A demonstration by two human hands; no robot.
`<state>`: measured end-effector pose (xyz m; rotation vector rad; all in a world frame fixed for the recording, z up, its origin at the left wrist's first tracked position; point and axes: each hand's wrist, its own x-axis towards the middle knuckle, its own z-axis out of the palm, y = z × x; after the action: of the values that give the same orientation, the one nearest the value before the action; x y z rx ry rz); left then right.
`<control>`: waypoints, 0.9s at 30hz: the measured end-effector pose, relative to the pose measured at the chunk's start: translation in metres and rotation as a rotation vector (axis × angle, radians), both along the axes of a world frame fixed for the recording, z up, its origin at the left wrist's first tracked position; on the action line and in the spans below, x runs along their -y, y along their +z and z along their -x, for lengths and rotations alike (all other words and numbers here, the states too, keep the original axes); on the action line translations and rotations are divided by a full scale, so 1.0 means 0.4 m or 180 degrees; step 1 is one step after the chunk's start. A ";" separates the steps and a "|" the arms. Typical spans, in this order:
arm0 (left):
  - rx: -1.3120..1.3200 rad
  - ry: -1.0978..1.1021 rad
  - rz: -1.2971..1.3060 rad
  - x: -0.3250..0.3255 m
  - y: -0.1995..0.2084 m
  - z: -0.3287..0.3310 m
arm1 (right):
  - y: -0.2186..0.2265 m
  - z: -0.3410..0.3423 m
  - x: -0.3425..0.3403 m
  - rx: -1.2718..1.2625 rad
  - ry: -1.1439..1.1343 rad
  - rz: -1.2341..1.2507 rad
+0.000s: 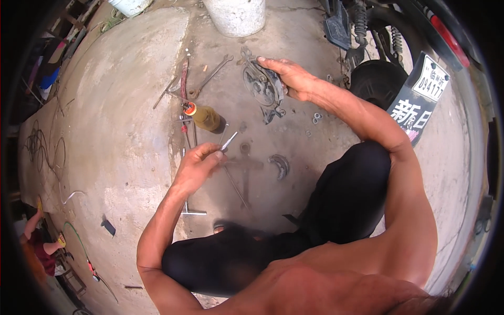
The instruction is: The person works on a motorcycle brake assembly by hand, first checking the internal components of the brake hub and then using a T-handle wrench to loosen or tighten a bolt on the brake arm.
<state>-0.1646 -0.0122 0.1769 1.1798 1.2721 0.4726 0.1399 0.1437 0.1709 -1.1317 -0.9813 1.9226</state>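
My right hand (294, 79) grips a round, dark metal brake plate (257, 86) by its right edge, thumb on top. The plate is tilted with its inner parts showing, and a small lever sticks out at its far end. In my left hand (199, 165), a short silvery-white rod (229, 140) is pinched between thumb and fingers; its exact kind is unclear. Just beyond that hand is a brown-green bottle (210, 119) with an orange cap, leaning over. A curved brake shoe (280, 166) lies on the concrete between my hands and my knees.
Wrenches (215, 73), a red-handled tool (184, 84) and a T-handle tool (195, 212) lie on the ground. Small rings (316, 117) are at the right. A motorbike wheel (375, 81) stands at far right, a white bucket (236, 18) ahead. Another person's legs (37, 226) show at far left.
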 end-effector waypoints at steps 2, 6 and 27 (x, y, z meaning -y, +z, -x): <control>-0.0271 -0.0356 0.0119 0.016 -0.029 -0.033 | 0.047 0.024 0.021 -0.0011 0.0013 0.0028; -0.1117 -0.1759 -0.0874 0.028 -0.018 -0.076 | 0.118 0.073 0.048 0.0272 0.0367 0.0038; 0.2324 0.0303 -0.0512 -0.010 0.045 0.023 | 0.212 0.297 0.122 0.1917 0.0892 -0.5431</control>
<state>-0.1738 -0.0084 0.1948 0.9426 0.6632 0.9853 0.0212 0.0951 0.2558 -0.4105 -2.3908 0.2605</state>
